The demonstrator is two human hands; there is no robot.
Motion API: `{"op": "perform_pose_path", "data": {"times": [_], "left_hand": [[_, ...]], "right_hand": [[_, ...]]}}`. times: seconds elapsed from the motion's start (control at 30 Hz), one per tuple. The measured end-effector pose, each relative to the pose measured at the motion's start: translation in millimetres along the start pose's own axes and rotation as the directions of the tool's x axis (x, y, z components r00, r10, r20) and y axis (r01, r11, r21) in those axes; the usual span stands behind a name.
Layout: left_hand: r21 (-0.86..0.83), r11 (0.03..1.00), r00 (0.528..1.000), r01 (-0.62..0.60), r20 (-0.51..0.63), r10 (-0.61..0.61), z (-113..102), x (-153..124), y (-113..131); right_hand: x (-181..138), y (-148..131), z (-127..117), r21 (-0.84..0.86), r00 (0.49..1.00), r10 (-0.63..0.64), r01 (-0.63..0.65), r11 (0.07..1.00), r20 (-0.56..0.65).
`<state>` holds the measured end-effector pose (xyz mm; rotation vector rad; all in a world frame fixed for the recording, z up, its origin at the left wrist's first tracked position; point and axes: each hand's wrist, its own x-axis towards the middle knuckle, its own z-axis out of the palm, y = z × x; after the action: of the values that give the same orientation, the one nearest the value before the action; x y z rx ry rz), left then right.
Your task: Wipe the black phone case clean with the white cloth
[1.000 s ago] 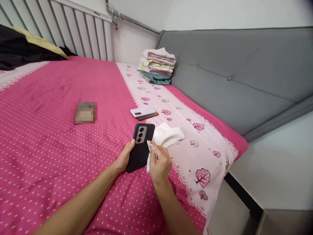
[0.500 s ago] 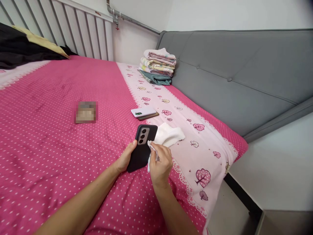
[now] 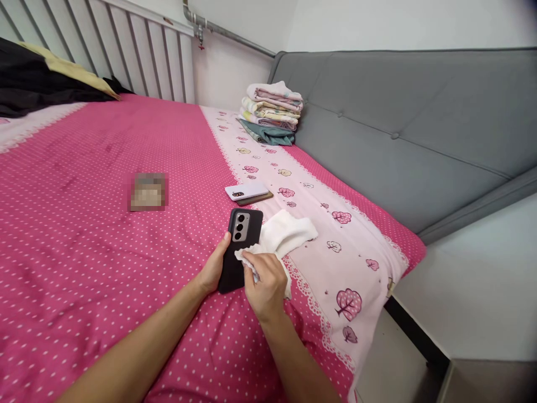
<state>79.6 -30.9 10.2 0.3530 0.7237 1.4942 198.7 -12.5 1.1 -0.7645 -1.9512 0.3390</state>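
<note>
A black smartphone (image 3: pixel 229 263) is tilted up with its back and three camera lenses toward me. My left hand (image 3: pixel 215 266) is closed around its left edge, the thumb along the side. My right hand (image 3: pixel 266 282) pinches a bunched white cloth (image 3: pixel 250 253) against the lower half of the phone's back. More white cloth (image 3: pixel 289 230) spreads over the bed just behind my right hand; whether it is one piece with the pinched part I cannot tell. Beyond the phone, a white smartphone (image 3: pixel 247 191) lies partly over a darker flat device (image 3: pixel 262 197).
A pink dotted bedspread (image 3: pixel 168 145) covers the bed. A blurred-out flat item (image 3: pixel 148 192) lies at left. Folded fabrics (image 3: pixel 272 112) are stacked by the grey headboard (image 3: pixel 377 101). Black clothing (image 3: pixel 37 84) lies at far left before a radiator (image 3: pixel 142 50). The bed's edge drops off at right.
My right hand has moved left and slightly down across the phone's back with the cloth. The phone has turned and shifted slightly left in my left hand.
</note>
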Motion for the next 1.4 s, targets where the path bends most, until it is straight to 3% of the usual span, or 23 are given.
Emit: {"op": "perform_pose_path", "data": {"times": [0.33,0.7,0.97,1.4], "left_hand": [[0.025,1.0,0.998,0.0,0.068,-0.002,-1.8,-0.4,0.8],[0.051,0.999,0.995,-0.003,0.103,-0.002,-3.9,-2.1,-3.4],[0.065,0.998,0.993,-0.018,0.116,0.01,-5.5,-3.1,-5.4],[0.017,1.0,0.997,0.012,0.075,-0.013,-6.3,0.7,-3.0]], "right_hand": [[0.2,-6.4,0.6,-0.005,0.998,-0.059,0.06,0.998,0.018],[4.2,-2.1,-1.8,-0.004,0.987,0.048,-0.05,0.999,-0.154],[6.2,-0.3,-4.2,-0.029,0.968,0.142,-0.151,0.988,-0.205],[3.0,-3.0,-1.8,-0.029,0.997,0.059,-0.06,0.998,-0.049]]}}
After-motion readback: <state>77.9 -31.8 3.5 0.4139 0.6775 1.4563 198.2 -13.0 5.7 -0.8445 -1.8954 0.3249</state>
